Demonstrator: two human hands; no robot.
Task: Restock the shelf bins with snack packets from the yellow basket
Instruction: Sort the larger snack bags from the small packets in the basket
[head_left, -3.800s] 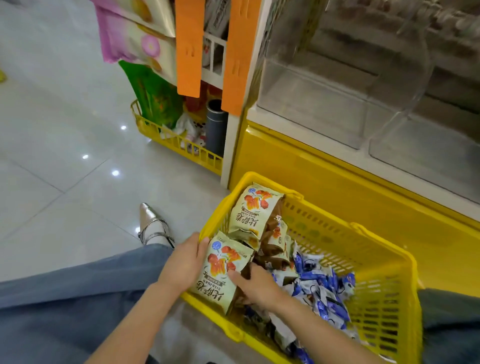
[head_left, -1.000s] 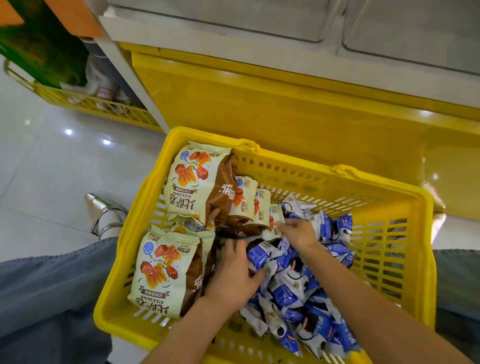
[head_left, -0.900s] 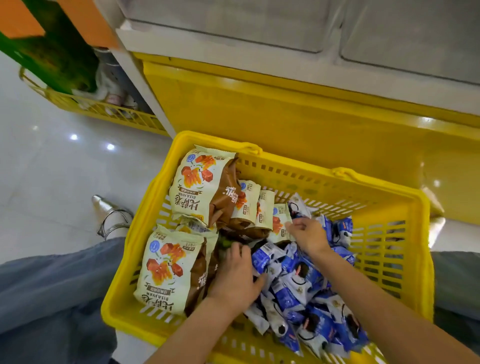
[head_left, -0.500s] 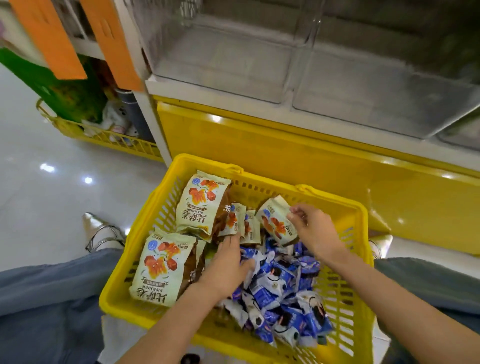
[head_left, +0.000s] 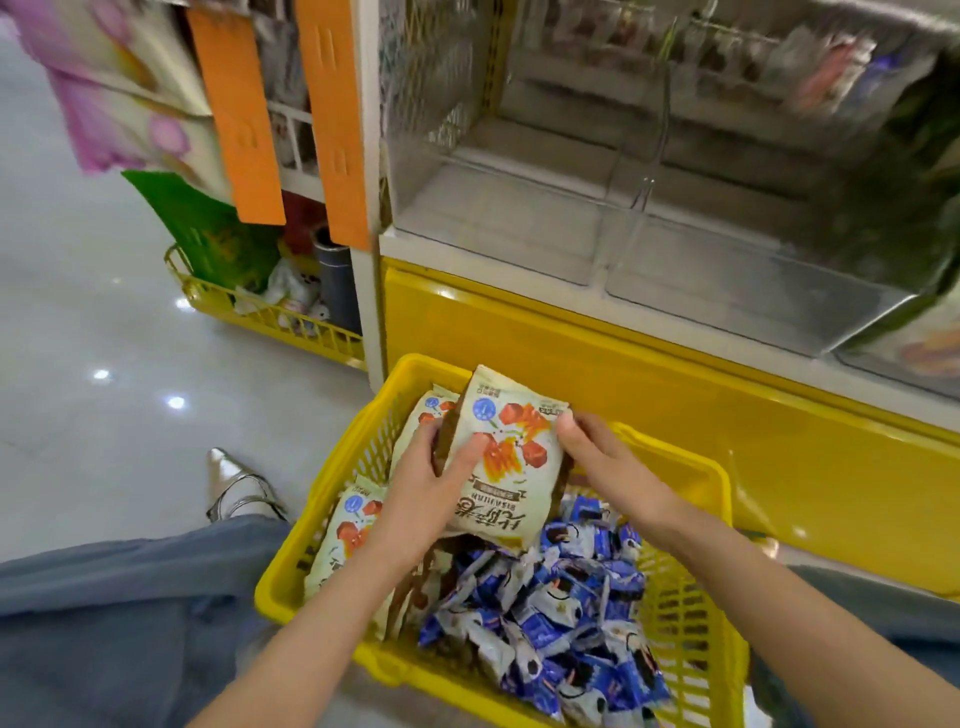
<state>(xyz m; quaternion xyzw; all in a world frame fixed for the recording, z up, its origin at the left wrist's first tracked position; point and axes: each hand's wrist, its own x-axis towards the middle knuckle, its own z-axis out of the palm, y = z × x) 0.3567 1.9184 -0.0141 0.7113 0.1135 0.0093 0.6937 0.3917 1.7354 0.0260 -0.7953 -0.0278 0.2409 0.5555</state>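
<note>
A cream and brown snack packet stack (head_left: 511, 457) is lifted above the yellow basket (head_left: 691, 597). My left hand (head_left: 426, 493) grips its left side and my right hand (head_left: 597, 462) grips its right side. More cream packets (head_left: 345, 530) lean against the basket's left wall. Small blue packets (head_left: 550, 618) fill the right part of the basket. Clear shelf bins (head_left: 498, 208) stand above a yellow base, just beyond the basket.
A second clear bin (head_left: 753, 280) sits to the right of the first. Orange tags (head_left: 332, 119) hang at the shelf's left post. A yellow wire rack (head_left: 260, 317) with goods stands on the floor at left. My knees frame the basket.
Both hands have come out of the pile and closed on a stack of cream packets, raising it above the basket. The view has tilted up toward the bins.
</note>
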